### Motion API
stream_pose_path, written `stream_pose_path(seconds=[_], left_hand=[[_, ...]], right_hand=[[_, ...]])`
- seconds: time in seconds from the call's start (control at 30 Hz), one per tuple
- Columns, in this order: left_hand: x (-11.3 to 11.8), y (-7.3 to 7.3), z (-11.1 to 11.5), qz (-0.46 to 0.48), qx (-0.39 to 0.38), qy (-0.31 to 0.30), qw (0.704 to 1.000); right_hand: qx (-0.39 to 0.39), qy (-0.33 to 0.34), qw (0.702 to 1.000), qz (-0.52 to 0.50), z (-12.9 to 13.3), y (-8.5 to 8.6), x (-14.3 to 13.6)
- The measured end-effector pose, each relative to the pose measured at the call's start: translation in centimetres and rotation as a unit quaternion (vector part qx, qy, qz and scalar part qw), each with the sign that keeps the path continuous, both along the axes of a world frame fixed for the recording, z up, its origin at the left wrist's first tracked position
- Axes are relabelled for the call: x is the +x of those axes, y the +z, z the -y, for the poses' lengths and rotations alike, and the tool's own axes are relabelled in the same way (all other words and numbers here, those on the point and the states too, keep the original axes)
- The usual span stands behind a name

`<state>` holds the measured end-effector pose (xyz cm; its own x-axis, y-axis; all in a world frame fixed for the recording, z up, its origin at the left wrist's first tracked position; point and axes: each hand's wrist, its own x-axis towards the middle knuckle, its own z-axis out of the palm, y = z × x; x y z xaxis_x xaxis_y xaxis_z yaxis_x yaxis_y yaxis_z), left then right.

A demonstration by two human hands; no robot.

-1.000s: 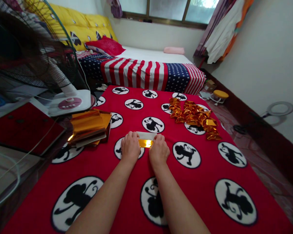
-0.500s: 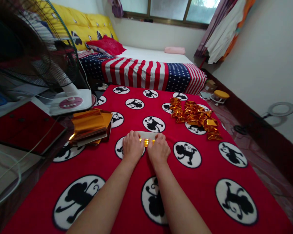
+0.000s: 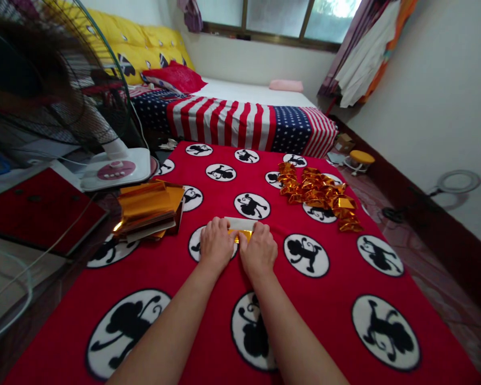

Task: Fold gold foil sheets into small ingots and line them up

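1. The sheet (image 3: 244, 223) lies on the red cloth (image 3: 304, 321), between the hands; its far strip is pale and its near strip shiny gold.
2. The left hand (image 3: 217, 243) grips the sheet's nine o'clock end, fingers curled over it, thumb on the gold strip.
3. The right hand (image 3: 260, 247) grips the three o'clock end the same way; the two thumbs are close together, but I cannot tell whether they touch.
4. From the sheet, a stack of gold paper (image 3: 148, 206) lies near ten o'clock, and folded gold pieces (image 3: 318, 190) lie grouped at two o'clock.
5. Beyond the stack, towards ten o'clock, stands a fan (image 3: 118, 168).
6. At twelve o'clock, past the cloth, is a bed (image 3: 240, 120) with a striped, starred cover.
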<state>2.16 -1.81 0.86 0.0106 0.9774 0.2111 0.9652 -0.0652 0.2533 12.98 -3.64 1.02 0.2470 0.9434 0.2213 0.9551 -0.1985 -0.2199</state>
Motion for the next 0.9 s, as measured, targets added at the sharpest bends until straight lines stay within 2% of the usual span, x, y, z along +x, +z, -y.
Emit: stream_pose_path(seconds=[0.17,0.37,0.5,0.6,0.73,0.9], left_hand=[[-0.8,-0.5,-0.3,0.003,-0.012,-0.022,1.000],[-1.3,-0.3,-0.3,0.027,-0.003,-0.035,0.999],[-1.6,-0.3,-0.1,0.057,0.010,-0.051,0.997],[-1.9,-0.7,-0.1,0.087,0.012,-0.077,0.993],[-2.3,-1.2,-0.5,0.128,0.013,-0.100,0.987],[-2.6,-1.4,-1.0,0.194,0.027,-0.125,0.973]], right_hand=[[-0.023,0.023,0.999,-0.010,0.4,-0.3,0.9],[0.001,0.039,0.998,-0.059,1.0,-0.6,1.9],[0.047,0.036,0.988,-0.146,1.0,-0.6,2.5],[0.067,0.000,0.973,-0.221,0.5,-0.1,3.2],[0.022,-0.031,0.967,-0.252,-1.0,0.9,4.0],[-0.045,0.002,0.976,-0.213,-2.9,1.7,4.7]])
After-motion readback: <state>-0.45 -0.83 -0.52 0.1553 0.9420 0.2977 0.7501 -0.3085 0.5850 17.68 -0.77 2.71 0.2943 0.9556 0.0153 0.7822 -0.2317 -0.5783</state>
